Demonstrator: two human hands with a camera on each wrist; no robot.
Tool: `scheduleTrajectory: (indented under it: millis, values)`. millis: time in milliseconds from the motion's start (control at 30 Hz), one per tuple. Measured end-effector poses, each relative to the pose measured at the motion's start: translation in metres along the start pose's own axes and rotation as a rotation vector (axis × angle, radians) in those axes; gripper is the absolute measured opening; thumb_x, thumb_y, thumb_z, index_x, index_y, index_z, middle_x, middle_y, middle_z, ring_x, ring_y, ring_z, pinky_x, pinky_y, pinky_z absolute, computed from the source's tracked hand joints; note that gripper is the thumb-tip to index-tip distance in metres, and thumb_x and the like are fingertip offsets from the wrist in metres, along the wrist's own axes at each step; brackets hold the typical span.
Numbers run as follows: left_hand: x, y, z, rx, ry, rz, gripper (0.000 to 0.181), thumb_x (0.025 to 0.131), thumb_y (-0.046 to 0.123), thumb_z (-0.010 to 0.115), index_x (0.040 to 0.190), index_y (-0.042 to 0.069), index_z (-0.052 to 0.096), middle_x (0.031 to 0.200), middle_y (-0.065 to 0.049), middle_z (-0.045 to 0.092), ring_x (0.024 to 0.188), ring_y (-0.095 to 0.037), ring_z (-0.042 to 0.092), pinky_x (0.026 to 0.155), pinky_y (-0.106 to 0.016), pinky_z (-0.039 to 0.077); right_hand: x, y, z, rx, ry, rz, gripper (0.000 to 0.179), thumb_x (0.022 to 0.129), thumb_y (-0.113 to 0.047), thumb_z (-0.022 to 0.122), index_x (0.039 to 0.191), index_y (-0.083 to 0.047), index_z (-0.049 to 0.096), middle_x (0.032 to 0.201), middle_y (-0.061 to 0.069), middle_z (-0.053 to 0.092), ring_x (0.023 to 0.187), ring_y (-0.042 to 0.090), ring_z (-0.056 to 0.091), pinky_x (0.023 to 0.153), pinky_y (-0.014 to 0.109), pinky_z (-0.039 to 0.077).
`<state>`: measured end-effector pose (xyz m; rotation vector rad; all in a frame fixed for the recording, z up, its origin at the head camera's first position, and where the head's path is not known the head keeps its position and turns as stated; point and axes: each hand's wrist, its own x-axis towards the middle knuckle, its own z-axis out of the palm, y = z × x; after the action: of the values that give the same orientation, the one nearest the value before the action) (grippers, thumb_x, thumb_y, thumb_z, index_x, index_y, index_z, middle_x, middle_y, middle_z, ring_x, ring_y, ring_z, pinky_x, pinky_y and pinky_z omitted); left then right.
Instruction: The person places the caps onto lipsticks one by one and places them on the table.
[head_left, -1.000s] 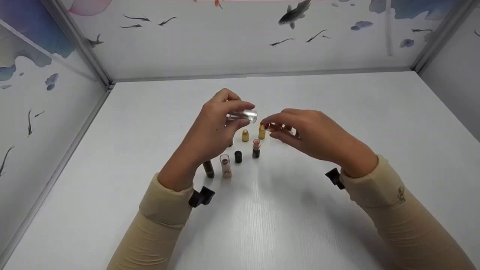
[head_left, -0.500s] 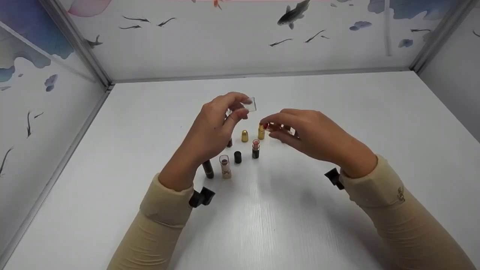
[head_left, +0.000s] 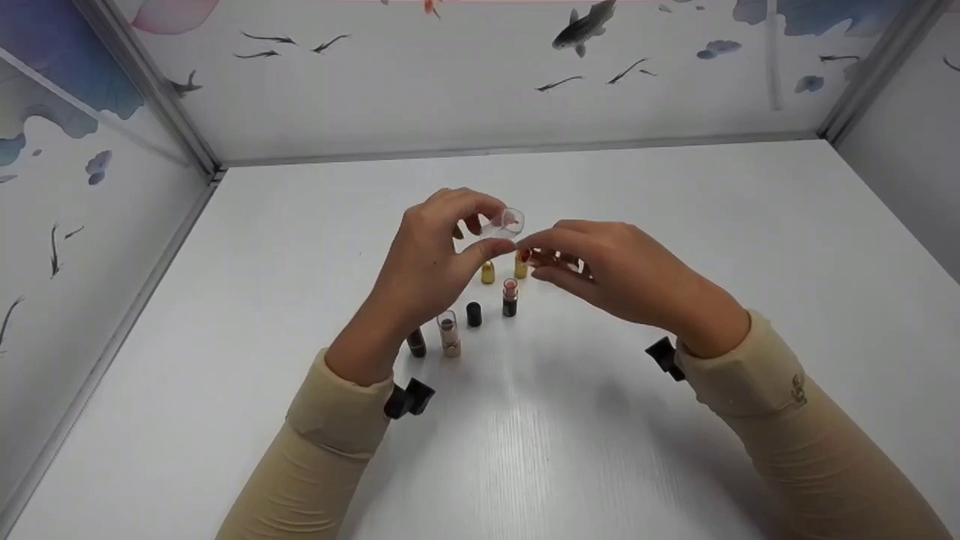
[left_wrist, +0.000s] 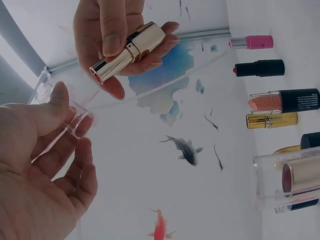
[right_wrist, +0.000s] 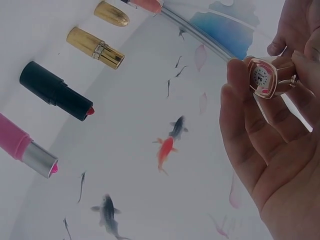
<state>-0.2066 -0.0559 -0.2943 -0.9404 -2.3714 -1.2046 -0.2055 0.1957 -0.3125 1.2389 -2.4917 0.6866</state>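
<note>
My left hand (head_left: 435,251) holds a clear plastic lipstick cap (head_left: 512,222) between thumb and fingers above the table. Close to its right, my right hand (head_left: 622,262) pinches a shiny rose-gold lipstick tube (left_wrist: 129,54) lying slantwise in the fingers. Its square base, with a round label (right_wrist: 262,77), faces the right wrist camera. In the head view the lipstick's red end (head_left: 525,256) points toward the left hand. The thumb of the left hand is right by the fingertips of the right. Cap and lipstick are apart in the left wrist view.
Below the hands stand a gold lipstick (head_left: 520,266), gold cap (head_left: 487,272), coral lipstick (head_left: 510,300), black cap (head_left: 474,315), clear-capped lipstick (head_left: 450,341) and dark tube (head_left: 417,343). A pink lipstick (right_wrist: 27,145) and black lipstick (right_wrist: 55,90) are behind the right hand.
The left hand has turned the clear cap about, raising it and then bringing it down and right, nearer the lipstick. My right hand has barely moved and keeps its grip.
</note>
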Motion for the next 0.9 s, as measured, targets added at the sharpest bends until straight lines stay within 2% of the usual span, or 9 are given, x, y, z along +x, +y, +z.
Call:
scheduleTrajectory:
  millis: [167, 267, 633, 900]
  values:
    - [-0.0014, 0.0008, 0.0011, -0.051, -0.014, 0.005, 0.020, 0.094, 0.011, 0.084, 0.112, 0.005, 0.075, 0.102, -0.002, 0.074, 0.092, -0.009, 0.068, 0.092, -0.025, 0.057, 0.0003, 0.0005, 0.0006, -0.004, -0.011, 0.007, 0.023, 0.104, -0.018, 0.074, 0.127, -0.015, 0.075, 0.105, -0.005, 0.073, 0.087, 0.007, 0.067, 0.067, 0.026, 0.056]
    - [-0.0020, 0.0017, 0.0010, -0.062, -0.022, 0.003, 0.022, 0.094, 0.010, 0.084, 0.113, 0.004, 0.075, 0.106, -0.003, 0.072, 0.094, -0.010, 0.067, 0.095, -0.022, 0.057, 0.0002, 0.0017, 0.0001, -0.005, -0.005, 0.000, 0.023, 0.103, -0.017, 0.074, 0.125, -0.014, 0.076, 0.105, -0.005, 0.073, 0.088, 0.008, 0.068, 0.069, 0.027, 0.057]
    - [-0.0013, 0.0038, 0.0005, -0.100, -0.101, -0.047, 0.023, 0.095, 0.008, 0.083, 0.115, 0.003, 0.075, 0.109, -0.007, 0.075, 0.096, -0.011, 0.072, 0.094, -0.024, 0.059, -0.0007, 0.0035, -0.0009, -0.013, 0.014, 0.002, 0.021, 0.102, -0.017, 0.075, 0.123, -0.012, 0.076, 0.105, -0.002, 0.073, 0.089, 0.010, 0.069, 0.071, 0.033, 0.060]
    - [-0.0010, 0.0030, -0.0023, -0.130, -0.121, -0.065, 0.022, 0.094, 0.008, 0.083, 0.114, 0.002, 0.076, 0.107, -0.005, 0.077, 0.097, -0.010, 0.073, 0.095, -0.023, 0.058, -0.0007, 0.0026, -0.0018, -0.011, 0.012, 0.009, 0.023, 0.102, -0.018, 0.075, 0.125, -0.013, 0.076, 0.104, -0.004, 0.073, 0.089, 0.008, 0.068, 0.071, 0.031, 0.058]
